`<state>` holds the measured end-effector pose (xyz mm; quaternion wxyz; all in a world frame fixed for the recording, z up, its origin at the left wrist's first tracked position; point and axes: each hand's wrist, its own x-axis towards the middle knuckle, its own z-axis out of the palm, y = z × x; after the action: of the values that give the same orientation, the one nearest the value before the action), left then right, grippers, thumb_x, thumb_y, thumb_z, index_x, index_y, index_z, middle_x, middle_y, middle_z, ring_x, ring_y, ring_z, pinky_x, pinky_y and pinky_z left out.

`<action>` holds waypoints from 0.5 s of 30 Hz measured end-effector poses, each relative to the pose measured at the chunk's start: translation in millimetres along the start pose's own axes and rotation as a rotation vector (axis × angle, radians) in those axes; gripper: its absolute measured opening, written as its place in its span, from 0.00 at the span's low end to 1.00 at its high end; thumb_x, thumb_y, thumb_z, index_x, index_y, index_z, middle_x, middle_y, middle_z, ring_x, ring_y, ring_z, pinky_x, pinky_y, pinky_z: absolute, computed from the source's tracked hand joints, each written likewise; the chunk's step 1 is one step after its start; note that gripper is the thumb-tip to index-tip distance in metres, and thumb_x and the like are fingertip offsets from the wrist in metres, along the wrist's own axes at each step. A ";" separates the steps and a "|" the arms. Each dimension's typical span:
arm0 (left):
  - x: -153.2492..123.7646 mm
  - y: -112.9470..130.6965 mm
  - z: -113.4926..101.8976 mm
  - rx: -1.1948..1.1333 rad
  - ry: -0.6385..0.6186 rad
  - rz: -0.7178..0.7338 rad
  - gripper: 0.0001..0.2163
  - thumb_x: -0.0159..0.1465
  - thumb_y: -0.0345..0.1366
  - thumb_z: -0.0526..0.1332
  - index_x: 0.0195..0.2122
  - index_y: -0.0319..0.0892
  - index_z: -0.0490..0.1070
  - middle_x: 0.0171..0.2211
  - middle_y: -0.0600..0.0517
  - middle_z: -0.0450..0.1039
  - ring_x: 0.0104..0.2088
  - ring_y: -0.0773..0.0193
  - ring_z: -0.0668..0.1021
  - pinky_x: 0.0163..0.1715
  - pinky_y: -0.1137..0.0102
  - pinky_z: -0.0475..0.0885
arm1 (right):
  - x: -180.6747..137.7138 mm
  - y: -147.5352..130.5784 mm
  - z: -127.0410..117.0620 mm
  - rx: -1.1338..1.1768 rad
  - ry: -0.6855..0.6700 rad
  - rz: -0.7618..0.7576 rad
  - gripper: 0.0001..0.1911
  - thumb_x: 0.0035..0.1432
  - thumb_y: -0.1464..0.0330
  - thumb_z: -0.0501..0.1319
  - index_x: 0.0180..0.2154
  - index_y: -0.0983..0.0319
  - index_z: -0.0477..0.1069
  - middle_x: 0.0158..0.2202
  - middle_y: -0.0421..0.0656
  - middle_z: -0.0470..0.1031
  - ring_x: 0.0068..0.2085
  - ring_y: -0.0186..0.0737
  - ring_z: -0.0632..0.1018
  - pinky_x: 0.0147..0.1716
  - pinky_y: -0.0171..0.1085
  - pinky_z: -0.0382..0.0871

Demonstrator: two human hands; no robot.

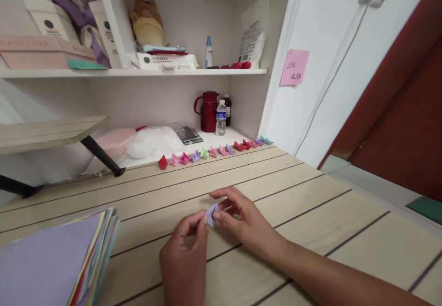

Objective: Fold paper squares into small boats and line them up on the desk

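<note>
A small folded piece of lilac origami paper point(211, 215) is held between my two hands, just above the wooden table point(297, 223). My left hand point(188, 246) pinches its left edge between thumb and forefinger. On the other side, the thumb of my right hand point(238, 214) presses the paper, with the fingers curled behind it. The fold's underside is hidden. Beyond my hands, a row of small folded paper boats point(195, 156) in red, pink, purple, green and blue lines the table's far edge.
A stack of coloured paper sheets point(51, 255) lies at the lower left. A small raised wooden stand point(51, 133) is behind it. On the lower shelf are a red jug point(209, 112), a water bottle point(221, 118) and a white plastic bag point(155, 141).
</note>
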<state>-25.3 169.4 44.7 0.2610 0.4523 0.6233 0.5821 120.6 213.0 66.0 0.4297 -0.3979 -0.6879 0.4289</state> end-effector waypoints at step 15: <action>-4.2 -11.3 2.4 0.233 0.073 0.337 0.05 0.58 0.43 0.65 0.33 0.55 0.80 0.30 0.56 0.82 0.32 0.60 0.81 0.36 0.68 0.71 | -3.2 -3.7 5.3 0.068 -0.003 0.004 0.19 0.54 0.76 0.57 0.47 0.59 0.73 0.35 0.40 0.75 0.34 0.36 0.73 0.34 0.35 0.66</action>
<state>-24.3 168.0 32.5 0.0829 0.5559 0.6111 0.5574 116.1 207.5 67.3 0.4411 -0.3837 -0.6728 0.4533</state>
